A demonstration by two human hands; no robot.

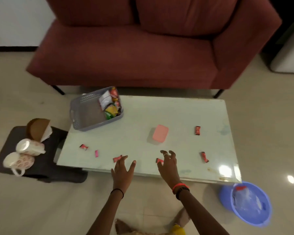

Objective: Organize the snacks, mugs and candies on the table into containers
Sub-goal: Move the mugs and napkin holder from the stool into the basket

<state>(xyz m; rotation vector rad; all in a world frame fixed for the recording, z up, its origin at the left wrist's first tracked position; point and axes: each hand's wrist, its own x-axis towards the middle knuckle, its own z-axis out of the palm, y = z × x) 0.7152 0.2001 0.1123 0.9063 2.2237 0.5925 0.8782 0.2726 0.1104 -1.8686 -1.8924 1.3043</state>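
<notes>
Several small red-wrapped candies lie scattered on the pale glass table (176, 112). My left hand (122, 170) hovers open at the near edge, fingertips by one candy (117, 158). My right hand (168, 165) is open with curled fingers over another candy (159, 160). More candies lie at the left (84, 147), (96, 153) and at the right (197, 130), (204, 157). A small clear container with a pink lid (159, 135) stands mid-table. A grey basket (85, 116) at the far left corner holds snack packets (111, 106). Two patterned mugs (31, 147), (18, 161) lie on a dark stool.
A dark red sofa (143, 48) stands beyond the table. The dark stool (41, 160) left of the table also bears a brown round object (37, 131). A blue plastic basin (248, 202) with a clear bag sits on the floor at the near right corner.
</notes>
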